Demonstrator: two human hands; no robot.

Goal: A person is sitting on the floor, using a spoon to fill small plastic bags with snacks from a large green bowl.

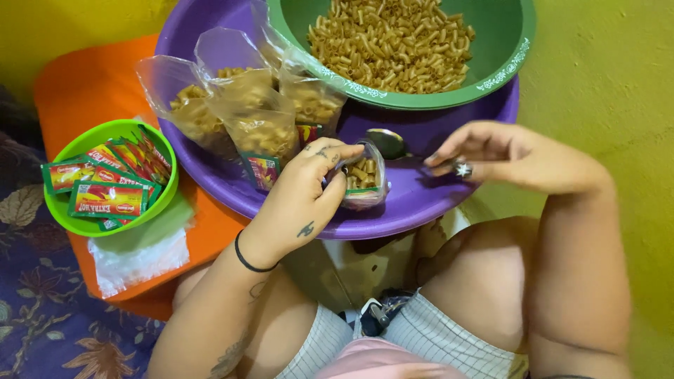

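small clear plastic bag (pixel 364 179) part-filled with dry macaroni, held just above the near rim of the purple basin (pixel 414 203). pinched shut-side by the left hand (pixel 302 200), thumb and fingers curled round its left edge and mouth. likely light, thin and crinkly, slick film with loose hard pieces shifting inside; prone to sagging and spilling if tipped, so best taken at the upper edge near the opening, with support under the belly. right hand (pixel 491 154) just beside it over the basin, fingers loosely bent and pinched together, ring showing; whether anything sits between the fingertips cannot be told. metal spoon (pixel 385 142) lying in the basin behind the bag. three filled bags (pixel 246 112) leaning at the basin's left side, a red seasoning sachet (pixel 261 170) at their foot. green bowl of loose macaroni (pixel 400 49) resting on the basin's far edge. light green bowl of sachets (pixel 105 179) to the left on an orange stool (pixel 91 84).
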